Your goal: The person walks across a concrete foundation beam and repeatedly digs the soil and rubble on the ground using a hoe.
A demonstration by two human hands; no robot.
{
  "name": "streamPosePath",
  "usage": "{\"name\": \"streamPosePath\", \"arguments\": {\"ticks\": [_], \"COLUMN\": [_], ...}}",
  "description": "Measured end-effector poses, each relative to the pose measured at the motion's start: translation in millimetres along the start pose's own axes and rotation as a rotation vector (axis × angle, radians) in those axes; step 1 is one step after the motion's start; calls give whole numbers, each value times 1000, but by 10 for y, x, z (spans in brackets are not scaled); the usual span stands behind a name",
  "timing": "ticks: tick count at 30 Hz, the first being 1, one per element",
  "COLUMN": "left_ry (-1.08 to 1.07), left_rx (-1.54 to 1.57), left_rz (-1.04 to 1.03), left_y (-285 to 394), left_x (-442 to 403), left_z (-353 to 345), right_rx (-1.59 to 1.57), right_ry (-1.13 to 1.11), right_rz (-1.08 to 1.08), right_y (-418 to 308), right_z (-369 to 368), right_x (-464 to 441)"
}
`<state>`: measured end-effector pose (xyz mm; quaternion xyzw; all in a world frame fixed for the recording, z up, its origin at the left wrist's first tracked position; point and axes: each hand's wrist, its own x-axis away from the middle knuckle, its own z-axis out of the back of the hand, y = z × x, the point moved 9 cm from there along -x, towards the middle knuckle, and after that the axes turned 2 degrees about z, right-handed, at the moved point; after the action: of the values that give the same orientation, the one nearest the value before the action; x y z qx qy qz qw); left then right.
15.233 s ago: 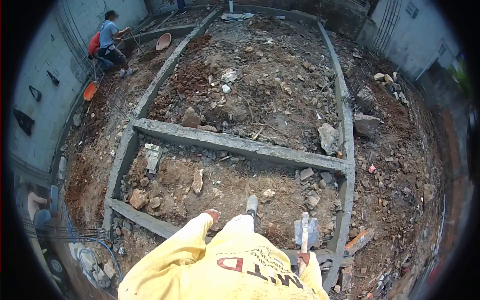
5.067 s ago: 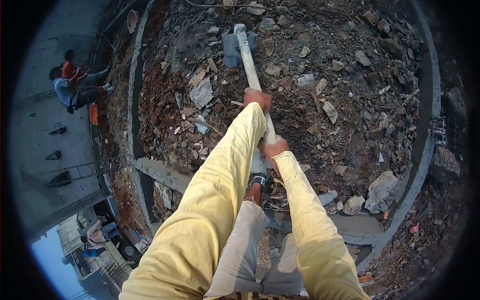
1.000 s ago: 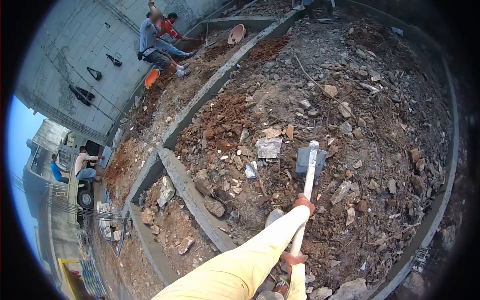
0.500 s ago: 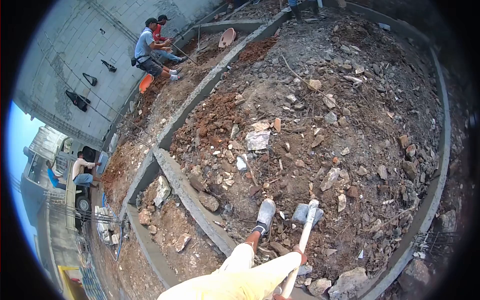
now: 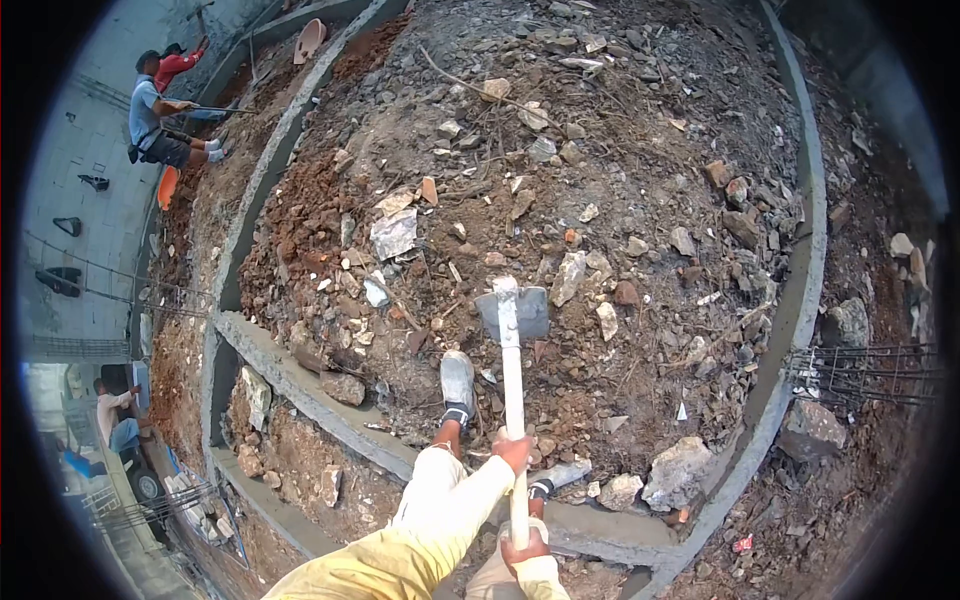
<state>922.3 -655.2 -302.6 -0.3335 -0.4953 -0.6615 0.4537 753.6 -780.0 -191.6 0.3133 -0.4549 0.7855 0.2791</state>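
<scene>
A hoe with a pale handle [image 5: 513, 390] and a wide grey metal blade [image 5: 530, 312] is in both my hands. My left hand [image 5: 513, 450] wraps the handle partway along, at the end of a yellow sleeve [image 5: 430, 510]. Lower down, near the handle's rear end, my right hand [image 5: 525, 548] is closed round it. The blade is over rubble and soil [image 5: 560, 230], ahead of my left shoe [image 5: 457, 382]; whether it touches the ground I cannot tell. My right shoe [image 5: 565, 474] is beside the handle.
Concrete beams [image 5: 300, 385] frame the rubble plot. A large rock [image 5: 678, 472] lies near my right foot, and rebar [image 5: 865, 372] sticks out at the right. Two people [image 5: 160, 110] work with long tools at the upper left; another person [image 5: 118, 415] is near a vehicle.
The hoe blade has moved forward, farther from my feet. My view has swung, shifting the scene leftward. The far person in red now has a tool raised.
</scene>
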Motion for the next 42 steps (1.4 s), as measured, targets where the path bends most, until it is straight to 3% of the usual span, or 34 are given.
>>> {"name": "streamPosePath", "arguments": {"ticks": [3, 6, 9, 13, 17, 20, 22, 26, 31, 33, 35, 39, 41, 42], "left_ry": [-84, -96, 111, 394, 423, 228, 180, 168, 75, 123, 39, -55, -89, -129], "left_rx": [183, 305, 116, -105, -447, -770, -810, -795, -675, -810, -768, -807, -759, -818], "left_rz": [-145, -515, -921, -1083, -986, -482, -423, -329, -281, -253, -190, -121, -17, -115], "left_y": [1279, 2758, 3983, 4809, 4489, 3976, 3767, 3874, 3589, 3323, 3121, 2387, 1903, 1706], "left_x": [111, 306, 265, 45, -1099, -1715, -1766, -1536, -1282, -1262, -841, -607, -461, -409], "left_z": [221, 511, 793, 741, 286, 28, 29, -76, -275, -384, -429, -765, -882, -972], "right_rx": [169, -28, -178, -330, -387, -206, -195, -465, -235, -244, -344, -332, -356, -355], "right_ry": [126, 51, 113, 113, 174, 202, 162, 162, 130, 95, 28, -105, -41, -27], "right_rz": [169, 216, 356, 465, 468, 401, 297, 253, 187, 185, 127, -117, -35, -70], "right_y": [-470, -1635, -2749, -3512, -3451, -3016, -2739, -2674, -2387, -2318, -2104, -1947, -1204, -956], "right_z": [-34, 210, 477, 494, 273, -46, -72, 145, 509, 630, 660, 1073, 874, 860], "right_x": [-694, -1513, -2208, -3267, -4162, -4533, -4194, -3689, -3113, -2859, -2585, -1679, -1703, -1561]}}
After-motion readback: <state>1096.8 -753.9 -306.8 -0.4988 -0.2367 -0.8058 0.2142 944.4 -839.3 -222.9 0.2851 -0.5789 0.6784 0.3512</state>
